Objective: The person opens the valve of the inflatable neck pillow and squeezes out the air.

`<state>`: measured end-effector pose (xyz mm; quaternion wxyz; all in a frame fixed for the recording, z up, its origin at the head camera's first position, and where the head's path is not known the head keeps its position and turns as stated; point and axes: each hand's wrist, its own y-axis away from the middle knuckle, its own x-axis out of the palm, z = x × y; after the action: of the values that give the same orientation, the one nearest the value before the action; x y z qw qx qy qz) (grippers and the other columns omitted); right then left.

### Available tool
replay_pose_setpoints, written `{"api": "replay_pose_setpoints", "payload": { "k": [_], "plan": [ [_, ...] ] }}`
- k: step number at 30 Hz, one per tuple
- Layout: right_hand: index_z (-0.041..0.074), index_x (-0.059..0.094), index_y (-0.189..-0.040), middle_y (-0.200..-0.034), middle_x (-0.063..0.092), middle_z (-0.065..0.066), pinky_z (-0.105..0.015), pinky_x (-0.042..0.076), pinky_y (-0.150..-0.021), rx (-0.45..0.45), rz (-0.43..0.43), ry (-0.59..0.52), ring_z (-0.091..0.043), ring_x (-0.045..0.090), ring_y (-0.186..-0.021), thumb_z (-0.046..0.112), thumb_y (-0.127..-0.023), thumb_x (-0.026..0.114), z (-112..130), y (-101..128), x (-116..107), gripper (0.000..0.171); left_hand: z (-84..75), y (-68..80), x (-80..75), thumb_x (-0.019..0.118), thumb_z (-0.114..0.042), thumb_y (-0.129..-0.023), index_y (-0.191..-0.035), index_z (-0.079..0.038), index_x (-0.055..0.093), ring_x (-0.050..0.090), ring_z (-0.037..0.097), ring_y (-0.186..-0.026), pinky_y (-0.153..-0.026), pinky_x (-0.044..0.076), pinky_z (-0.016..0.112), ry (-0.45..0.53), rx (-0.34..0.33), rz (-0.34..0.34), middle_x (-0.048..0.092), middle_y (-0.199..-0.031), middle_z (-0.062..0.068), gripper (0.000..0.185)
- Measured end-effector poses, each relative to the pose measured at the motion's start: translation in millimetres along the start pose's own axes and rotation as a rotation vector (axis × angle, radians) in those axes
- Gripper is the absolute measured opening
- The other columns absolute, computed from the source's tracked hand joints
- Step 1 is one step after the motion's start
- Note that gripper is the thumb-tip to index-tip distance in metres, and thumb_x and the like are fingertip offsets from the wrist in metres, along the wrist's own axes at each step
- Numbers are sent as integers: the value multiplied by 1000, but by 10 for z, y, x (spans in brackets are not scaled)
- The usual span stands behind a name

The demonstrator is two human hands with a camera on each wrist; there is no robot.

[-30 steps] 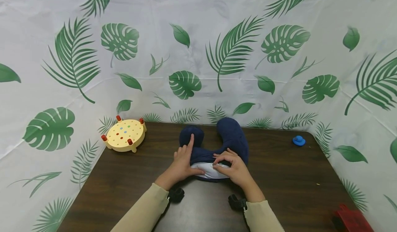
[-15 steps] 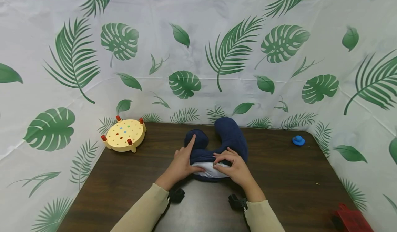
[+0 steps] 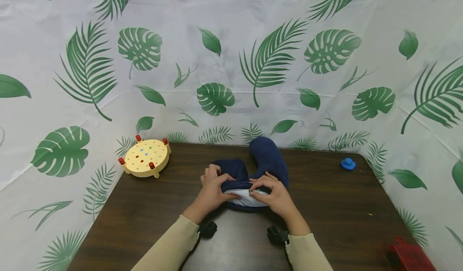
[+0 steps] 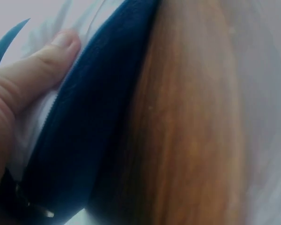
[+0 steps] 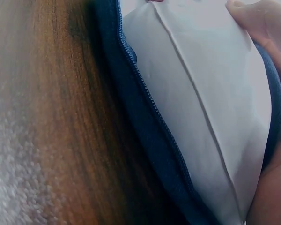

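Two hands are gripping a dark blue U-shaped neck pillow cover with a white inner cushion on the dark brown wooden desk.

The left hand is curling its fingers around the left arm of the blue cover, and the thumb is pressing on the white cushion at the open zipper. The right hand is pinching the cover edge just beside it, fingers bent. The pillow is lying in the middle of the desk, near the person. A round yellow peg board with red pegs is standing at the far left corner, a small blue object at the far right, and a red object at the near right edge.
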<state>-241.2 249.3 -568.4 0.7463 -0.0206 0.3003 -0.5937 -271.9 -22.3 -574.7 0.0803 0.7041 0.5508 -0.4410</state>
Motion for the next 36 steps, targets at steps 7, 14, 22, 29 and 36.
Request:
{"api": "replay_pose_setpoints", "payload": {
  "k": [7,14,22,29,36],
  "plan": [
    [28,82,-98,-108,82,4,-67,21,-132,16,-2,-10,-27,76,-124,18,-91,90,-14,12,8,14,-86,23,-55,94,-43,-86,-114,-22,77,22,33,-167,-127,18,68,-199,149,11,33,-176,9,39],
    [32,82,-99,-110,82,7,-69,20,-131,32,34,16,-26,76,-126,23,-93,89,-23,12,44,13,-218,15,-194,89,-53,-89,-162,-22,50,36,37,-163,-127,25,69,-325,91,201,44,-171,11,88],
    [35,81,-100,-110,82,13,-70,21,-131,33,48,35,-21,75,-127,22,-92,90,-43,7,38,17,-218,-7,-171,87,-66,-84,-171,-35,37,15,49,-168,-125,10,82,-194,0,351,16,-182,22,105],
    [34,81,-99,-109,82,12,-66,20,-132,39,43,30,-23,75,-127,22,-91,90,-48,1,45,17,-120,-13,-37,93,-69,-72,-171,-37,34,22,41,-167,-127,10,76,-139,-51,253,24,-180,18,120],
    [31,82,-98,-109,82,11,-66,20,-133,31,21,28,-23,76,-126,21,-90,91,-65,-10,49,16,-130,-52,10,100,-63,-68,-177,-20,14,45,36,-152,-128,20,68,-144,-104,174,54,-160,15,145]
  ]
}}
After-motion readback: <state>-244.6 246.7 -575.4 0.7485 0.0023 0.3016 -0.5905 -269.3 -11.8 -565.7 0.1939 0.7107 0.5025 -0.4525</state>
